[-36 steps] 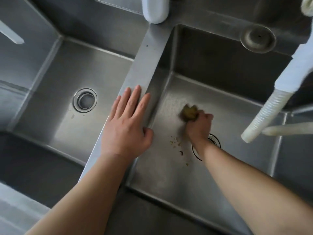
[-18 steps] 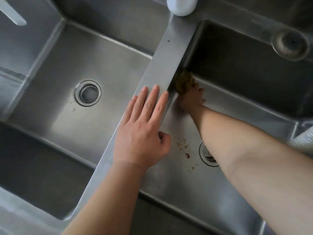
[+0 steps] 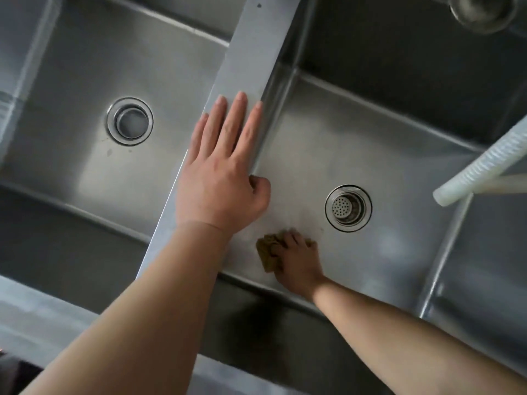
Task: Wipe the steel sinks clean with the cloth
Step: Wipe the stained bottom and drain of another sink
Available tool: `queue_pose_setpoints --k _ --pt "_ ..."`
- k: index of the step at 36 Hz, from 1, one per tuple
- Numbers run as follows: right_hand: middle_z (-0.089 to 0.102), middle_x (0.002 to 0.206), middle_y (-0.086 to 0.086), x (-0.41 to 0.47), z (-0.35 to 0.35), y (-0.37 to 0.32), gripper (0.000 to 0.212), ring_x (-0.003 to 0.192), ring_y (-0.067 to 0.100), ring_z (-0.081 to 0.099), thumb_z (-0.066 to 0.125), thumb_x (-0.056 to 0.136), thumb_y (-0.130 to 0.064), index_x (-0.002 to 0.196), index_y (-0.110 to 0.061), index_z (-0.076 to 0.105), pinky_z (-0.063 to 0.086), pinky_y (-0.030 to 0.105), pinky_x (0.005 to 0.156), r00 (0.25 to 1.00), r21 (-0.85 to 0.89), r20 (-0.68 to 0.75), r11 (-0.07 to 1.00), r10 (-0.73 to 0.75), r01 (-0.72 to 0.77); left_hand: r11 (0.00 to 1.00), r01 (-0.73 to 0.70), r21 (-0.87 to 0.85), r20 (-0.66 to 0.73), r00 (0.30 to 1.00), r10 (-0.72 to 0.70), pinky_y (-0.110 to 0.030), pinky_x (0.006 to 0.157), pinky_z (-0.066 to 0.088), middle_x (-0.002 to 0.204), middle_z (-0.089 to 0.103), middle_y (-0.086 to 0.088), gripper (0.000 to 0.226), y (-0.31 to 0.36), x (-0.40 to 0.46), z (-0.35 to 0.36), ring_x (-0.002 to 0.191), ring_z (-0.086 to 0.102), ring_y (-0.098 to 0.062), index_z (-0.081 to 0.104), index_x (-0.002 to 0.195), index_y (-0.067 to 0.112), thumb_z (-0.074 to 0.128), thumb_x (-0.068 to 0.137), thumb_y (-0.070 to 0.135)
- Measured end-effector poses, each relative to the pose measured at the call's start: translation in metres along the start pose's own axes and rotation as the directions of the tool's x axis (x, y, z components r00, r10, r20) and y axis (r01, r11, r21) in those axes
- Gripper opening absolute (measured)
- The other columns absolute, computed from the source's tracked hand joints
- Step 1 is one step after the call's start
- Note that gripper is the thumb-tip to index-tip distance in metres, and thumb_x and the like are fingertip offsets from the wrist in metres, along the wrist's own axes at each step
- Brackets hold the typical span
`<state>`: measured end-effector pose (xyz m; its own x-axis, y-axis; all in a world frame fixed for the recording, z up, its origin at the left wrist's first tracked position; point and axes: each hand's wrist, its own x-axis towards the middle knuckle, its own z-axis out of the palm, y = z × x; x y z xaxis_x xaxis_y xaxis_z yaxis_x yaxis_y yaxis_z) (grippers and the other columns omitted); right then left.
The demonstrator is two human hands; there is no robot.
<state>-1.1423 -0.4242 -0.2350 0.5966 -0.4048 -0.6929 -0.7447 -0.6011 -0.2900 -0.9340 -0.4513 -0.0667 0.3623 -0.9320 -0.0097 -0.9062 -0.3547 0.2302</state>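
Two steel sinks lie below me, the left sink (image 3: 71, 155) and the right sink (image 3: 393, 155), split by a flat steel divider (image 3: 251, 52). My left hand (image 3: 222, 172) rests flat on the divider with straight fingers, its thumb hanging over the right sink's edge. My right hand (image 3: 296, 260) grips a small brownish-yellow cloth (image 3: 266, 250) and presses it onto the right sink's floor near the front left corner. The cloth sticks out to the left of the fingers.
A strainer drain (image 3: 348, 208) sits in the right sink just up and right of my right hand; an open drain (image 3: 130, 120) is in the left sink. A white ribbed hose (image 3: 482, 163) hangs over the right sink's right side. A round steel fitting (image 3: 482, 11) sits at top right.
My right hand has pulled the cloth from the far left corner of the right sink back to the near front. The brown crumbs by the drain are gone. My left hand stayed on the divider.
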Motion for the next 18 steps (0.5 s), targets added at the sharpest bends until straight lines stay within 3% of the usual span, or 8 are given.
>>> queue_pose_setpoints --k 2,4,6,9,12,16,18 --pt "0.057 0.127 0.001 -0.008 0.005 -0.004 0.044 0.125 0.028 0.051 0.065 0.071 -0.039 0.115 -0.036 0.067 0.045 0.044 0.087 0.998 0.148 -0.045 0.988 -0.04 0.047 1.0 -0.006 0.007 -0.004 1.0 0.006 -0.043 0.124 0.01 0.163 0.021 -0.006 0.092 0.0 0.001 0.001 0.151 0.014 -0.03 0.024 0.156 0.016 0.054 0.07 0.029" --pt "0.054 0.134 -0.002 -0.01 -0.004 -0.007 0.039 0.127 0.022 0.048 0.063 0.081 -0.035 0.12 -0.036 0.066 0.041 0.03 0.096 0.996 0.298 -0.086 0.953 -0.02 0.045 1.0 -0.004 0.013 -0.006 1.0 0.004 -0.042 0.124 0.01 0.163 0.021 -0.006 0.093 -0.001 0.001 0.002 0.151 0.014 -0.03 0.024 0.156 0.017 0.055 0.069 0.03" --pt "0.057 0.128 0.001 0.0 -0.023 -0.005 0.037 0.118 0.024 0.052 0.064 0.083 -0.033 0.12 -0.033 0.068 0.041 0.024 0.093 0.988 0.361 -0.152 0.933 0.041 0.016 1.0 -0.001 0.02 0.0 1.0 0.001 -0.04 0.124 0.008 0.163 0.02 -0.006 0.094 -0.001 0.0 0.001 0.152 0.013 -0.029 0.023 0.156 0.018 0.055 0.069 0.031" --pt "0.056 0.111 0.012 0.03 -0.062 0.01 0.037 0.106 0.036 0.052 0.062 0.081 -0.033 0.116 -0.023 0.067 0.05 0.039 0.084 0.944 0.336 -0.297 0.941 0.146 -0.04 1.0 -0.004 0.009 0.003 1.0 0.004 -0.04 0.124 0.007 0.163 0.019 -0.006 0.092 0.0 -0.001 0.0 0.152 0.013 -0.03 0.023 0.156 0.017 0.052 0.07 0.03" --pt "0.051 0.119 0.015 0.07 -0.098 0.025 0.043 0.112 0.038 0.046 0.058 0.084 -0.026 0.126 -0.02 0.059 0.049 0.046 0.083 0.88 0.323 -0.404 0.939 0.252 -0.121 1.0 -0.012 0.002 -0.024 1.0 0.012 -0.042 0.124 0.01 0.162 0.022 -0.008 0.085 0.0 0.0 0.0 0.151 0.016 -0.031 0.026 0.155 0.016 0.047 0.074 0.027" --pt "0.047 0.127 0.013 0.112 -0.11 0.021 0.051 0.12 0.035 0.042 0.051 0.088 -0.017 0.138 -0.023 0.05 0.045 0.047 0.086 0.902 0.33 -0.31 0.924 0.299 -0.193 1.0 -0.006 -0.008 -0.038 0.999 0.006 -0.043 0.124 0.011 0.162 0.022 -0.008 0.077 0.001 -0.002 0.001 0.151 0.015 -0.031 0.026 0.155 0.015 0.041 0.08 0.023" --pt "0.045 0.131 0.011 0.115 -0.1 0.008 0.053 0.121 0.033 0.039 0.051 0.089 -0.019 0.141 -0.028 0.046 0.043 0.048 0.085 0.916 0.272 -0.317 0.948 0.248 -0.163 1.0 -0.003 -0.013 -0.043 0.999 0.002 -0.044 0.124 0.011 0.162 0.023 -0.007 0.076 0.001 -0.002 0.0 0.151 0.015 -0.031 0.027 0.155 0.016 0.04 0.081 0.023"
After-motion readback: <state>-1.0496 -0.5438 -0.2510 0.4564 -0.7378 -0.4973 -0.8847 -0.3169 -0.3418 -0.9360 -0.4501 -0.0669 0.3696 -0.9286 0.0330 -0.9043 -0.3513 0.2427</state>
